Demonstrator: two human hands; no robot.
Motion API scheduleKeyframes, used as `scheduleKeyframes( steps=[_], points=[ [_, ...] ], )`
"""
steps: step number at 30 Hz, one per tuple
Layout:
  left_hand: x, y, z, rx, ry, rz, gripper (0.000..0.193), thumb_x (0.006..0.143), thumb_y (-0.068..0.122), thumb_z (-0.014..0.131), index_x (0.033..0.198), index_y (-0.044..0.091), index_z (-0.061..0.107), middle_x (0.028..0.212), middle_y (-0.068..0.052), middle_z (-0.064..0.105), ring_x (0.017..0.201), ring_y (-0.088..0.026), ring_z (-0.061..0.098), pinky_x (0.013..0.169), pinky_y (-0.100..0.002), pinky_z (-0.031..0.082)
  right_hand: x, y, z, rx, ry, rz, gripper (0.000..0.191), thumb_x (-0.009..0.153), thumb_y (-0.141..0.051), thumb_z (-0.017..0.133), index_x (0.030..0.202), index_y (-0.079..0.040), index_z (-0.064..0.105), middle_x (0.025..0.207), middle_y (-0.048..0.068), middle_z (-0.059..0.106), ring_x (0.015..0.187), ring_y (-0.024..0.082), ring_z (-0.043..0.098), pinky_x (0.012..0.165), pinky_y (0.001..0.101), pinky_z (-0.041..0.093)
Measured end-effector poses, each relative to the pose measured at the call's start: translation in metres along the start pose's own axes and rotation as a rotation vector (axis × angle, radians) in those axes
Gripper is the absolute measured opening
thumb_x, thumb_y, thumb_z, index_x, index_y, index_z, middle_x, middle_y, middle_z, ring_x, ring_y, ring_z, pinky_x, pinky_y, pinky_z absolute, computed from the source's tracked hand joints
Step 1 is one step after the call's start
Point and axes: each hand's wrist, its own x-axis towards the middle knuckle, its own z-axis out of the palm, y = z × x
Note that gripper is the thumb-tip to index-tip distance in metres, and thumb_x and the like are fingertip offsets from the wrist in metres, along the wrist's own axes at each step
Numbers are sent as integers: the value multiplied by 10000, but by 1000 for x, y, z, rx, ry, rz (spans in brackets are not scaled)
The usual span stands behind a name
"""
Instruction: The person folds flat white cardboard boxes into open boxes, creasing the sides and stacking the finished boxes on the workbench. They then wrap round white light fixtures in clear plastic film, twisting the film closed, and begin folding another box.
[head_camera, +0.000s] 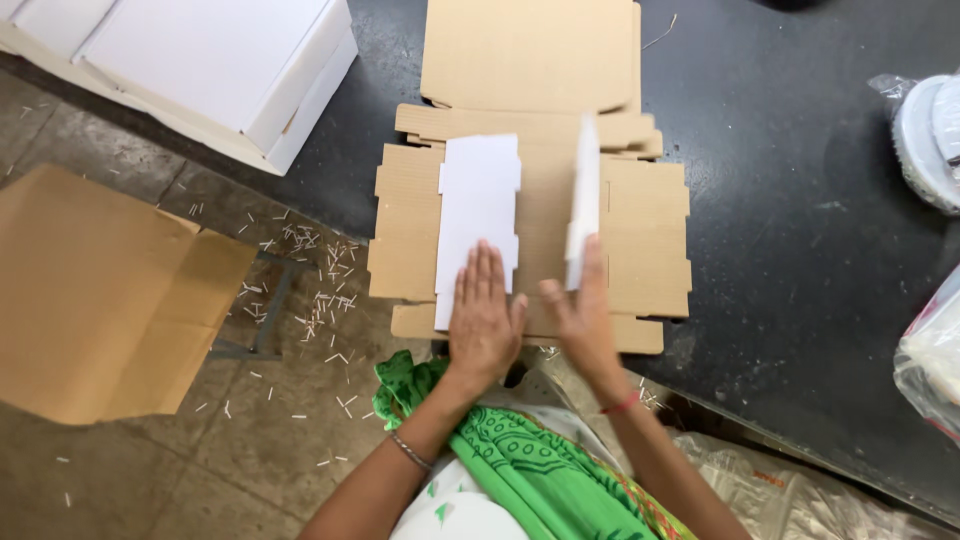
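A flat die-cut cardboard box blank, brown on the inside, lies on a dark table. Its left side flap is folded inward and lies flat, white face up. My left hand presses flat on the near end of that flap, fingers together. The right side flap stands upright on edge, white face showing. My right hand holds that flap's near end, with the fingers against it.
More flat brown blanks lie beyond the one in front. A folded white box sits at top left. A brown cardboard sheet and small white scraps lie on the floor. Plastic-wrapped items sit at the table's right.
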Motion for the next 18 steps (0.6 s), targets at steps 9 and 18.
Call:
scheduleKeyframes(
  steps=[9,18],
  points=[
    [26,-38,-8,-115,-322,-112,651,1053,447,447,1574,62,390,1650,-114,353,1549,-250,338,1327,-431,264,35,7,6,-240,-216,116,594,1057,-459,401,1520,-90,449,1596,138,401,1477,287,356,1224,469,254],
    [163,-92,-19,-666,270,-466,502,1046,465,572,1130,-29,579,1074,-137,621,985,-265,608,883,-400,504,154,-17,-30,715,164,314,321,1063,-307,519,1217,-41,612,1177,56,649,1055,146,592,919,305,483]
  ],
)
